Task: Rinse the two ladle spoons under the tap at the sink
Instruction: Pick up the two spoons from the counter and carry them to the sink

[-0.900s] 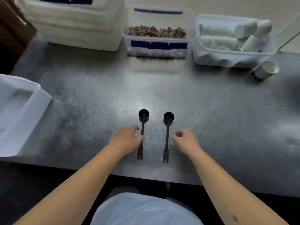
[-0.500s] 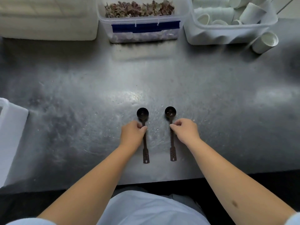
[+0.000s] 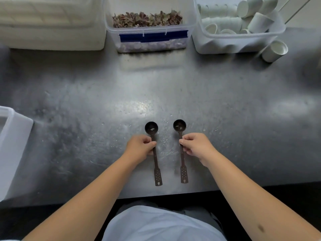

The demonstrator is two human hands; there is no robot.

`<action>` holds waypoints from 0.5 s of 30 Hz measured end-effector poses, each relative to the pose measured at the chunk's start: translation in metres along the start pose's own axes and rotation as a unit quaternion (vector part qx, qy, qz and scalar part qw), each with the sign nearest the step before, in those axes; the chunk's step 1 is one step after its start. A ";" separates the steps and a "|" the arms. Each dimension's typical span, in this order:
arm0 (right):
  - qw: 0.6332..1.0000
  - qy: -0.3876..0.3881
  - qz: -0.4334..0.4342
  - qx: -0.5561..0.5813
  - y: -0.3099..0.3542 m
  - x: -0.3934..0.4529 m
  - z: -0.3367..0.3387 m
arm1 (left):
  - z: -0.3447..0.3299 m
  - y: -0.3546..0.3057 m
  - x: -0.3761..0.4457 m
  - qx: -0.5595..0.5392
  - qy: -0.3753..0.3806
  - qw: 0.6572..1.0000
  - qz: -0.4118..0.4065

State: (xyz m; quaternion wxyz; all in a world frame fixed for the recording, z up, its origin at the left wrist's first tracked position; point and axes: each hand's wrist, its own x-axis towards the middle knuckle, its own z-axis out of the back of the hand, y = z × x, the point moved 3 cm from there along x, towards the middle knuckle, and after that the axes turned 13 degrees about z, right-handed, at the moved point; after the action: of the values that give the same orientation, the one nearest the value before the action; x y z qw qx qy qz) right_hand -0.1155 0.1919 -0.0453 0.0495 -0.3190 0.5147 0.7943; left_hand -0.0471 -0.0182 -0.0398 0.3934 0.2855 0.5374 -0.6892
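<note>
Two dark, long-handled ladle spoons lie side by side on a scuffed grey metal counter (image 3: 225,105), bowls pointing away from the person, flat perforated handle ends toward the counter's near edge. The left hand (image 3: 141,147) is curled around the stem of the left ladle spoon (image 3: 155,153), fingers pinching it just below the round bowl. The right hand (image 3: 196,145) grips the stem of the right ladle spoon (image 3: 181,152) in the same way, thumb and fingertips closed on it. Whether either spoon is lifted off the metal cannot be told.

Beyond the hands, at the far side of the counter, stands a clear plastic tub with a blue band (image 3: 149,39), holding dried brownish leaves. To the right of it, a clear plastic tub (image 3: 239,44) holds white paper cups, and one white paper cup (image 3: 275,50) lies on its side just beside that tub. Far beyond the left hand sits a large white box (image 3: 52,26). Well off to the left of the left hand, a white plastic container (image 3: 13,145) overlaps the counter's edge.
</note>
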 end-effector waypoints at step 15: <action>0.961 0.239 0.136 0.010 0.056 -0.097 -0.006 | -0.032 0.058 -0.154 -0.241 -0.125 0.962 -0.034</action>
State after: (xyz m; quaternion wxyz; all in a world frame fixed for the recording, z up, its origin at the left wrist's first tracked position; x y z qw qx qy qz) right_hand -0.0585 0.1852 0.0516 -0.1803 -0.4263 0.5578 0.6890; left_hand 0.0827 0.0420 0.0479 0.4909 0.0749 0.6435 -0.5825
